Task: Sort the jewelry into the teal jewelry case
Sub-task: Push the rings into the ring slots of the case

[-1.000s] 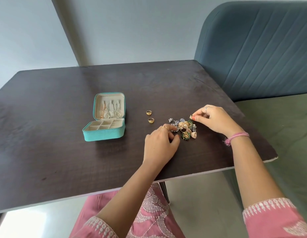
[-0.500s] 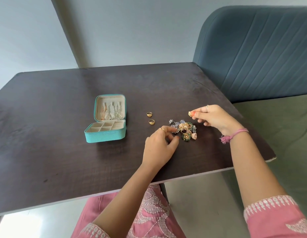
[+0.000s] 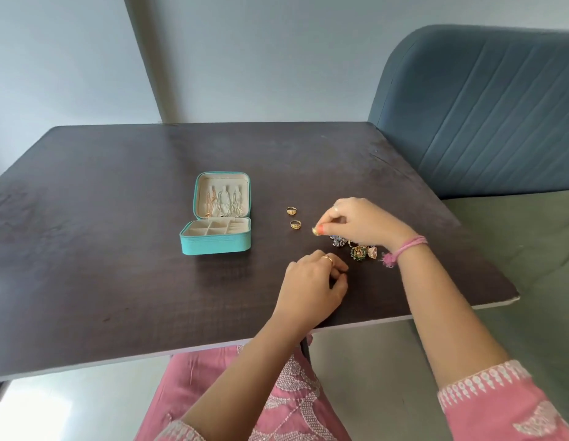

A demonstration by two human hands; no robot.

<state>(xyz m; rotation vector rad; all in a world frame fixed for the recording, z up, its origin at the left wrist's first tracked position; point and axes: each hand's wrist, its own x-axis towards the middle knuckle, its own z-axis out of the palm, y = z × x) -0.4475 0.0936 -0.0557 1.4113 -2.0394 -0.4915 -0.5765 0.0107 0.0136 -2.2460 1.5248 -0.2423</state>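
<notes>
Your teal jewelry case [image 3: 214, 243] sits open on the dark wood-grain table [image 3: 117, 281], left of your hands. It is one small square box with rounded corners and a textured teal shell. The cream lining looks soft. The raised lid holds several thin chains [image 3: 224, 202], gold and silver, hanging in a row; I cannot count them exactly. The base is split into small square compartments plus a ribbed strip on its right side, and what lies inside them is too small to tell.

Two gold rings [image 3: 291, 211] lie apart on the table between the case and your right hand, one behind the other. Your right hand [image 3: 366, 222] pinches one small gold piece [image 3: 315, 231] between thumb and forefinger, just above the tabletop beside the nearer ring. Under and just behind that hand sits the jewelry pile [image 3: 356, 248]: a blue-grey flower-shaped cluster, a round green and gold piece, and a pale bell-shaped earring show, while the rest is hidden by your hand.

Your left hand [image 3: 311, 286] rests curled on the table near the pile, fingers narrow and tucked in; whether it holds anything, I cannot tell. It wears one gold ring. A pink thread bracelet [image 3: 404, 249] wraps your right wrist.
</notes>
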